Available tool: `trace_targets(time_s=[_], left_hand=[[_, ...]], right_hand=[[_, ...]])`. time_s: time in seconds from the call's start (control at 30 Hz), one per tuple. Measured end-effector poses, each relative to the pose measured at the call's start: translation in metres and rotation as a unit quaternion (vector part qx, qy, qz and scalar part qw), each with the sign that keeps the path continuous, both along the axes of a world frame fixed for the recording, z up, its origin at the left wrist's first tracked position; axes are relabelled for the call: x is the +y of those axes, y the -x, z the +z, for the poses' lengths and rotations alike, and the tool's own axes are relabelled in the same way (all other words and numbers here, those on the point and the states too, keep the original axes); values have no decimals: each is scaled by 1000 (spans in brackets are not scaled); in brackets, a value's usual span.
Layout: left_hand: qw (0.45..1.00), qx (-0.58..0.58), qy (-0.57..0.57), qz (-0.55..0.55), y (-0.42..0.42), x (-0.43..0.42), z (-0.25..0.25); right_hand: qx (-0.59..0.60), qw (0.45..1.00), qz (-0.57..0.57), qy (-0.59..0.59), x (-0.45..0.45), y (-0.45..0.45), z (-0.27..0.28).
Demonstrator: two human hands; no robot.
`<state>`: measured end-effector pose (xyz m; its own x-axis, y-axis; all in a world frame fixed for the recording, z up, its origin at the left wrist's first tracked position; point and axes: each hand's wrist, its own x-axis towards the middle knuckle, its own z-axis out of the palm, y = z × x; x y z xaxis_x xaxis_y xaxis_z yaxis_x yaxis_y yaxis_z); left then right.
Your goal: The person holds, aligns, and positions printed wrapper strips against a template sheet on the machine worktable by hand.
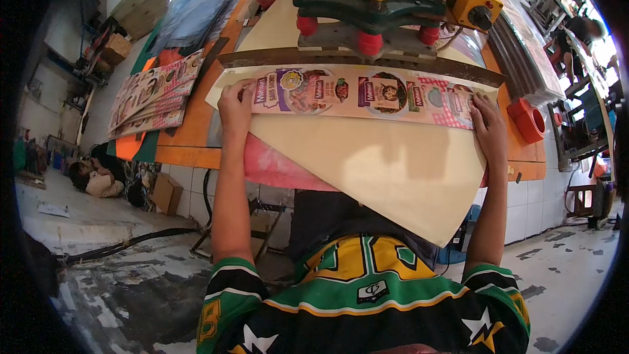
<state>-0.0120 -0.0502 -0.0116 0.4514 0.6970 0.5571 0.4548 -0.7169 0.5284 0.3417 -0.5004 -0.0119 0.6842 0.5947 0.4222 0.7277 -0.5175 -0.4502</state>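
A long printed strip (347, 96) with food pictures lies crosswise over a cream sheet (393, 151), just below the metal bar (262, 59) of a green machine (367, 6). At the strip's left end, my left hand (237, 101) is closed on its edge with bent fingers. My right hand (486, 120) rests over the right end, fingers spread and lying on it. The cream sheet hangs over the table's near edge toward my lap, with a pink-red sheet (278, 165) showing beneath it.
Stacked printed sheets (154, 98) lie at the table's left, with clear plastic sheets (196, 6) behind them. A red ring-shaped holder (526, 121) sits at the right edge. A yellow switch box (475, 3) is mounted on the machine. Other people are seen at far left and far right.
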Motion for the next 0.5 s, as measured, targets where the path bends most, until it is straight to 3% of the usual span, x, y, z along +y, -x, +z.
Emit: trace_targets(time_s=[0.5], left_hand=[[998,-52,41,-21,0,0,-2]], right_hand=[[12,1000,5,-16,2,-3,1]])
